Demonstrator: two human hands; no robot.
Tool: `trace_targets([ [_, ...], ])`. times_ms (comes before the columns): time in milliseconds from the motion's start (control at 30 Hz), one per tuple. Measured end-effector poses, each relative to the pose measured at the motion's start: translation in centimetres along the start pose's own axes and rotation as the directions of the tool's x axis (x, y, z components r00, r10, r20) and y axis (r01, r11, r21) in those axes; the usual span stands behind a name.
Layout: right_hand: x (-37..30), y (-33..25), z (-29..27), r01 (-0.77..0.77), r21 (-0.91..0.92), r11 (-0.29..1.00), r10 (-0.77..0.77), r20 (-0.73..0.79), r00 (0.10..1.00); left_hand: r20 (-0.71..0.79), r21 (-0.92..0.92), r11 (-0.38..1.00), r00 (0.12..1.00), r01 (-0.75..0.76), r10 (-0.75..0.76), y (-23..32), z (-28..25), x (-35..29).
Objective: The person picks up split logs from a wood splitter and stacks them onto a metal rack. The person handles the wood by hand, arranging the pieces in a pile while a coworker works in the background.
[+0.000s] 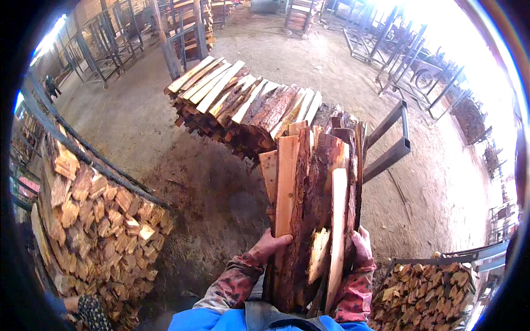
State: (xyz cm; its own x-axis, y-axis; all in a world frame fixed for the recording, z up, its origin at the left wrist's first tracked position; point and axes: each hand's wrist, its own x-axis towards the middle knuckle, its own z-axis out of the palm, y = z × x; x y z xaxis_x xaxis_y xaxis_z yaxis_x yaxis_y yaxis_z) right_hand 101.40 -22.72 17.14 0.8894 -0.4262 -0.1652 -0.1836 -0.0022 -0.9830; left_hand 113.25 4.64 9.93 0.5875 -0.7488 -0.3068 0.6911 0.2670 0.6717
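An armful of long split firewood (319, 193), some pieces pale and others still in dark bark, reaches from my body out toward the stack ahead. My left hand (270, 246) is closed on its left side, with the thumb lying over a pale piece. On the opposite side my right hand (361, 244) presses against the outer pieces, its fingers partly hidden by the wood. Just beyond the far ends of the armful runs a long stack of split firewood (259, 107), with loose pieces lying across its top.
Piled firewood (105, 220) rises at left behind a dark metal bar (105, 160), with another person's patterned sleeve (94, 311) below. More firewood (425, 292) stands at lower right. A metal frame (389, 157) juts out beside the stack. Metal racks (392, 55) stand farther back.
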Motion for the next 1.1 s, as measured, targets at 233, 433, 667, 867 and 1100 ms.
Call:
trace_targets([
  [233,13.6,1.1,3.5,-0.061,0.031,0.998,0.057,0.105,0.993,-0.167,0.054,0.997,0.985,0.054,-0.044,5.5,-6.1,8.4],
  [433,23.9,-0.7,7.3,-0.161,-0.057,0.985,0.168,0.142,0.975,-0.231,-0.046,0.999,0.973,-0.022,0.011,9.8,-10.3,15.2],
  [667,34.9,0.5,9.9,-0.301,-0.163,0.939,0.314,0.055,0.948,-0.225,-0.165,0.986,0.973,0.018,-0.055,16.1,-14.1,21.2],
  [867,39.6,-0.3,15.8,-0.254,-0.123,0.959,0.251,-0.04,0.967,-0.21,-0.119,0.991,0.974,0.061,-0.085,19.4,-20.3,26.2],
  [1100,45.2,3.9,22.4,-0.369,-0.205,0.907,0.337,-0.176,0.925,-0.208,0.118,0.964,0.955,0.239,-0.211,26.0,-30.3,32.7],
])
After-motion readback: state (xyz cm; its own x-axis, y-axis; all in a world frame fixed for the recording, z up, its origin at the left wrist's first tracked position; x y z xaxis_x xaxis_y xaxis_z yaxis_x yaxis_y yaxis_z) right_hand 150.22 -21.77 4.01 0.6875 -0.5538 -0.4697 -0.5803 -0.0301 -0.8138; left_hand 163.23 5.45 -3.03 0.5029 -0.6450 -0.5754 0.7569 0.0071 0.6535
